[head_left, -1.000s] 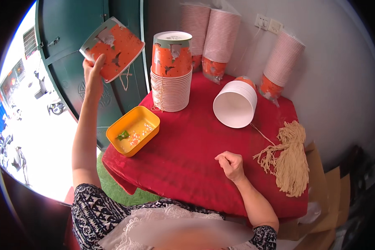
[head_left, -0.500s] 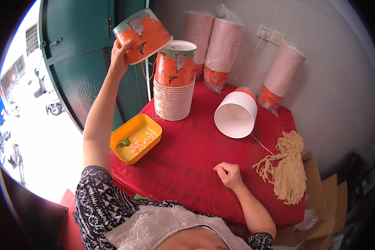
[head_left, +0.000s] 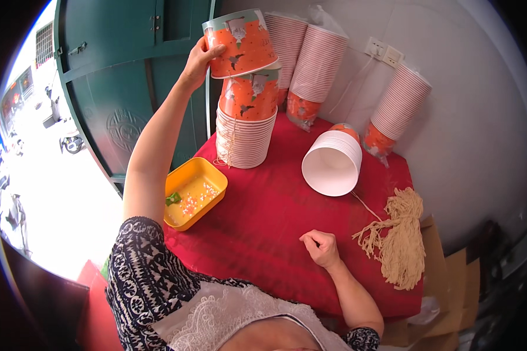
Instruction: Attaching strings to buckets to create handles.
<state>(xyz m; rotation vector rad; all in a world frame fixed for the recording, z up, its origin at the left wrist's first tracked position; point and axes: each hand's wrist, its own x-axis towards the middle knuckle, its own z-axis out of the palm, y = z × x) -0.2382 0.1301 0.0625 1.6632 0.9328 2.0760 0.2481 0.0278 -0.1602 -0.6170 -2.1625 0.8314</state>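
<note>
My left hand (head_left: 204, 57) is closed on an orange paper tub (head_left: 247, 45) with a grey-green band and a bird print. The tub is upside down, wider rim lowermost, just over the top of a tall stack of matching upturned tubs (head_left: 249, 102). Its lower rim overlaps the stack's top tub, and whether it bears on it I cannot tell. Thin strings hang down the side of the stack. Close to the table's near edge, my right hand (head_left: 321, 248) is curled into a loose fist, with nothing visible in it.
On the red cloth (head_left: 263, 216) are a yellow tray (head_left: 200, 219) with small bits, white-mouthed nested tubs (head_left: 332, 169) lying sideways, and a bundle of beige strings (head_left: 404, 245). Bagged tub stacks (head_left: 317, 70) lean by the wall. A green door (head_left: 123, 111) stands left.
My left hand has brought the tub rightward, from beside the stack to over its top, and its tilt has lessened. My right hand has stayed in place.
</note>
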